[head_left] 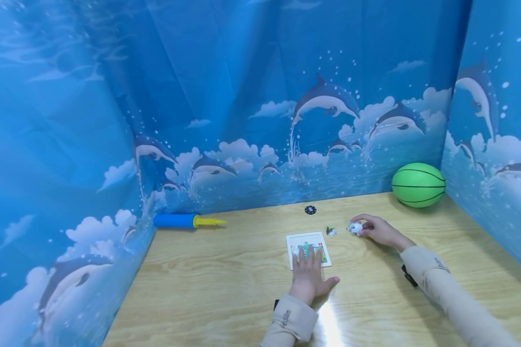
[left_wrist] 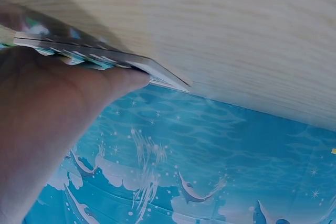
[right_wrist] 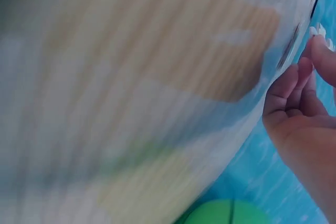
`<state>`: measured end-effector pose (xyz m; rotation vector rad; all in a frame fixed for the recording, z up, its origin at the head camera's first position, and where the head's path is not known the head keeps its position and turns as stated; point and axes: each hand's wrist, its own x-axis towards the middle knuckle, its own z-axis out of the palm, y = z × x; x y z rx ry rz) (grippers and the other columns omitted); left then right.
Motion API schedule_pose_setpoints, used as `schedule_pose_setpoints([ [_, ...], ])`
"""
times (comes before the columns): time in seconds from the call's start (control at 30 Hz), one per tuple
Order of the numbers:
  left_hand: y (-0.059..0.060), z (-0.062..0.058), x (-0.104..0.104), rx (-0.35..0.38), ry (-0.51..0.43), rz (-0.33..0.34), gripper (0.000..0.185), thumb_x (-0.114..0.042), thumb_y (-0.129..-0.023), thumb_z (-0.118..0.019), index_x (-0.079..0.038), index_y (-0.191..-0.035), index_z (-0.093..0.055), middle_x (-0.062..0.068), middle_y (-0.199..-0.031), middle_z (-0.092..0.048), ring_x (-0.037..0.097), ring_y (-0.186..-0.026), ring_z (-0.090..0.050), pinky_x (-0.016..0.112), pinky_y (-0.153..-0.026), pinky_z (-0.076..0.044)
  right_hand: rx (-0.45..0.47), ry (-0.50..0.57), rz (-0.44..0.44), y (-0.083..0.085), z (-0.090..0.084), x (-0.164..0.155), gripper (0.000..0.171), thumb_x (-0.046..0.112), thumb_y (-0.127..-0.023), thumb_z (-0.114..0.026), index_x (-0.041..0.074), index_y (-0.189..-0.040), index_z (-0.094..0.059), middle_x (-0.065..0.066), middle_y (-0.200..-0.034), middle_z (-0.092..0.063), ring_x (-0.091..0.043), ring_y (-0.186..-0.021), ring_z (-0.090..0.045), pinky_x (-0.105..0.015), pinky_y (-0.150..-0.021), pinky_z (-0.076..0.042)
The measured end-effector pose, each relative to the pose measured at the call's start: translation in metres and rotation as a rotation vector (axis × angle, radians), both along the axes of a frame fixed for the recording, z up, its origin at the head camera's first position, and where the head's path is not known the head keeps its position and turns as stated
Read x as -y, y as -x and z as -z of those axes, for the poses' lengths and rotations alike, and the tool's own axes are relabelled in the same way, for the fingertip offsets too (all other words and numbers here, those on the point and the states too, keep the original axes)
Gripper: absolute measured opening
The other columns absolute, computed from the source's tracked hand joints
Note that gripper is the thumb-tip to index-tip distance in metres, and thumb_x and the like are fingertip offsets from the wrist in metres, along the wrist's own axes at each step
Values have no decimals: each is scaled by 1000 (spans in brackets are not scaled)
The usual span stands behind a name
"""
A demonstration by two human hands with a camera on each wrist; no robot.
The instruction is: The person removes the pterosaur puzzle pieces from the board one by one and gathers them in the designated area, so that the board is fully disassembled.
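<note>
The person's left hand [head_left: 306,279] lies palm down, its fingers straight and a little spread over the lower part of a white-framed picture board [head_left: 326,248], with the thumb stretched out to the right, past the board's edge and clear of it. These fingers are not closed round anything; they simply rest on the board, which lies on the wooden table [head_left: 217,284] just ahead of the wrist. The left forearm comes up from the bottom of the head view, its beige sleeve ending at the wrist

The right arm reaches farther out, slanting in from the lower right corner, and the wrist carries a dark strap [head_left: 409,276]. The right hand [head_left: 377,230] points leftward and pinches a small white piece [head_left: 354,228] between thumb and fingertips; in the right wrist view the other fingers fold in toward the palm. Whether the piece touches the table cannot be told

A second small piece [head_left: 331,232], dark and white, lies between the board and the pinched piece, near the board's upper right corner. Beyond them sits a black disc [head_left: 310,209], with a green ball [head_left: 418,185] at the far right and a blue and yellow pump [head_left: 175,221] at the far left
</note>
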<state>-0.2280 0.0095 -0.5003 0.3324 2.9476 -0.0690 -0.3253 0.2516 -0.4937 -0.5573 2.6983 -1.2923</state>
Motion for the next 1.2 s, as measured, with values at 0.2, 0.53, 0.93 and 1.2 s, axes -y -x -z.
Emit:
schedule_pose_setpoints([
  [0.2,0,0,0,6,-9,0,84,-77,-75,-23,-29,-143,-10,0,-149,-7,27,-135,-6,46,-108,-10,18,-25,76,3,1,-23,38,-1,-84,-55,-1,-120,-48,-23,-100,-57,-25,-86,-55,-34,-72,-46],
  [0.53,1,3,-1,10,-17,2,85,-77,-74,-23,-29,-143,-10,0,-149,-8,28,-135,-6,46,-108,-9,64,-64,137,4,1,-29,35,-5,-84,-49,-3,-119,-46,-23,-94,-56,-23,-80,-53,-33,-68,-44],
  [0.93,0,-1,0,-6,-20,8,85,-77,-74,-25,-29,-142,-12,0,-149,-10,28,-134,-8,46,-108,-11,55,-133,199,6,1,-28,35,-7,-82,-45,-5,-117,-46,-35,-103,-49,-42,-90,-49,-46,-71,-45],
  [1.2,1,-1,0,16,-39,3,84,-77,-75,-26,-29,-143,-11,0,-149,-9,28,-135,-7,46,-108,-10,3,-190,192,10,7,-29,36,-6,-81,-44,-9,-117,-48,-40,-110,-45,-50,-101,-45,-56,-82,-40],
])
